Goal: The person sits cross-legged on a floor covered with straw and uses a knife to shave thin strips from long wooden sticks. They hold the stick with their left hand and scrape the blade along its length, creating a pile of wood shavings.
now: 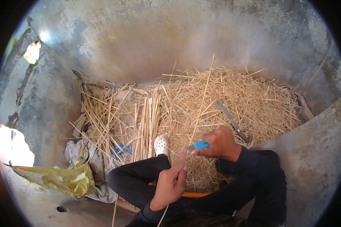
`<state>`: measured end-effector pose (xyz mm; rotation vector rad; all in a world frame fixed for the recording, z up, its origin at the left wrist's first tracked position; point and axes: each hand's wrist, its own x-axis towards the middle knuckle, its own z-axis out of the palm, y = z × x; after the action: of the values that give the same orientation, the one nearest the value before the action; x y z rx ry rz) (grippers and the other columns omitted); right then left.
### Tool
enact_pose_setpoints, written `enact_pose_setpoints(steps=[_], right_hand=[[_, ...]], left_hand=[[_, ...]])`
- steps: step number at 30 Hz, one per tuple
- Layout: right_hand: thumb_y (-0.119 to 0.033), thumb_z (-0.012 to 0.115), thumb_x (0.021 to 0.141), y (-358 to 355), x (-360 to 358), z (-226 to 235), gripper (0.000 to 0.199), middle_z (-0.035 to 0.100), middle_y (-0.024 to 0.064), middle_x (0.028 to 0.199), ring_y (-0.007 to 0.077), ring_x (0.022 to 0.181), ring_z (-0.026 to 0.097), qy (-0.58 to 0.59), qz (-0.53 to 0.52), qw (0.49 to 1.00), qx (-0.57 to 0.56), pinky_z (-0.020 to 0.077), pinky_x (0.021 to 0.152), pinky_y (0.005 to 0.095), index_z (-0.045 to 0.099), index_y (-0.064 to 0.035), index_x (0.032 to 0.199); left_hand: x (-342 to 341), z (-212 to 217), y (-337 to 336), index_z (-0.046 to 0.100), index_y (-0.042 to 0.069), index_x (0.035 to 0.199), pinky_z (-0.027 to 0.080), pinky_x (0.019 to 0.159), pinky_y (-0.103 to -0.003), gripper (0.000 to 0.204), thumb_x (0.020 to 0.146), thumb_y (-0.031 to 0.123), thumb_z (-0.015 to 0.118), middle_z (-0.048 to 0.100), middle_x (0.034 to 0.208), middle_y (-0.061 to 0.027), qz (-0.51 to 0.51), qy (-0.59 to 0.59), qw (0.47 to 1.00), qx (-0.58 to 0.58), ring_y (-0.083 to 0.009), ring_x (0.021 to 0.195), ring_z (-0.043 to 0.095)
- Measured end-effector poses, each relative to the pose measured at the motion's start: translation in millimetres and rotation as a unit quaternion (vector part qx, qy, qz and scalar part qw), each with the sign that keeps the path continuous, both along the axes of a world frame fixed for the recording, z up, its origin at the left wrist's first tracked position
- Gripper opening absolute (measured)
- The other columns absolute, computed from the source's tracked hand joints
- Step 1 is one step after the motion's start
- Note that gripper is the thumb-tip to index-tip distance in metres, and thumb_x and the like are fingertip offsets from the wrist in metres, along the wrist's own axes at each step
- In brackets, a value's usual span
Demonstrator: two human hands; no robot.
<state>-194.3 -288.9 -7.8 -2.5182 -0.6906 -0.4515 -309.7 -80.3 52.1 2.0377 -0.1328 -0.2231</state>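
My right hand (219,144) is closed round the teal handle (201,144) of a small utility knife, its short grey blade (189,148) pointing left. A long thin pale strip (204,96), like split bamboo or cane, runs from the far side toward the blade. My left hand (172,185) is closed on this strip, its index finger stretched up close to the blade. The strip's near end (163,216) comes out below the left hand. Whether the blade touches the strip I cannot tell.
A heap of shavings (235,90) fills the floor's right side, with a long metal blade (231,118) on it. Bundled strips (147,121) lie left of my white clog (161,145). Farther left are a blue object (122,149) and a yellow sheet (70,181). Concrete walls (170,41) surround this.
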Motion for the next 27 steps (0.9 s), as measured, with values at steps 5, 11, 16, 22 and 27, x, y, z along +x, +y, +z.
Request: enact_pose_setpoints(steps=[5, 11, 16, 22, 27], right_hand=[[-0.078, 0.048, 0.078, -15, 7, -3, 0.072, 0.051, 0.0088, 0.043, 0.0258, 0.042, 0.057, 0.039, -0.021, 0.999, 0.010, 0.0434, 0.041, 0.0387, 0.064, -0.0110, 0.056], [-0.077, 0.047, 0.080, -24, 27, -4, 0.071, 0.054, 0.0072, 0.046, 0.0223, 0.041, 0.057, -0.004, -0.047, 0.999, 0.014, 0.0439, 0.042, 0.0370, 0.065, -0.0124, 0.056], [-0.075, 0.044, 0.082, -15, 13, -16, 0.066, 0.056, 0.0061, 0.050, 0.0242, 0.043, 0.058, -0.009, 0.004, 1.000, 0.001, 0.0483, 0.048, 0.0384, 0.070, -0.0169, 0.066], [-0.072, 0.044, 0.085, -45, 40, 5, 0.065, 0.053, 0.0053, 0.045, 0.0243, 0.041, 0.055, 0.071, -0.102, 0.991, -0.046, 0.0461, 0.045, 0.0374, 0.066, -0.0158, 0.060], [-0.076, 0.045, 0.082, 4, -14, -4, 0.074, 0.051, 0.0093, 0.043, 0.0262, 0.041, 0.057, 0.022, 0.049, 0.999, 0.003, 0.0454, 0.043, 0.0384, 0.062, -0.0087, 0.056]], left_hand=[[-1, -5, -6, 0.046, -0.004, 0.135, 0.032, 0.049, -0.024, 0.041, 0.094, 0.004, 0.049, 0.038, 0.059, -0.0046, -0.013, -0.012, 1.000, 0.006, -0.0096, 0.053, 0.038], [-1, 4, -5, 0.046, -0.004, 0.135, 0.030, 0.047, -0.023, 0.042, 0.093, 0.002, 0.050, 0.035, 0.056, -0.0041, -0.026, -0.042, 0.997, 0.055, -0.0040, 0.052, 0.034], [-1, 2, -3, 0.049, -0.005, 0.130, 0.040, 0.045, -0.033, 0.044, 0.086, -0.003, 0.053, 0.046, 0.056, -0.0219, -0.025, -0.058, 0.996, 0.058, -0.0341, 0.045, 0.055], [-8, 1, -5, 0.049, -0.006, 0.131, 0.038, 0.047, -0.027, 0.041, 0.090, -0.002, 0.050, 0.044, 0.054, -0.0155, -0.063, -0.067, 0.993, 0.068, -0.0146, 0.044, 0.049], [0, -5, 1, 0.049, -0.006, 0.130, 0.043, 0.045, -0.039, 0.047, 0.082, -0.004, 0.053, 0.052, 0.055, -0.0197, -0.041, -0.127, 0.985, 0.107, -0.0345, 0.047, 0.057]])
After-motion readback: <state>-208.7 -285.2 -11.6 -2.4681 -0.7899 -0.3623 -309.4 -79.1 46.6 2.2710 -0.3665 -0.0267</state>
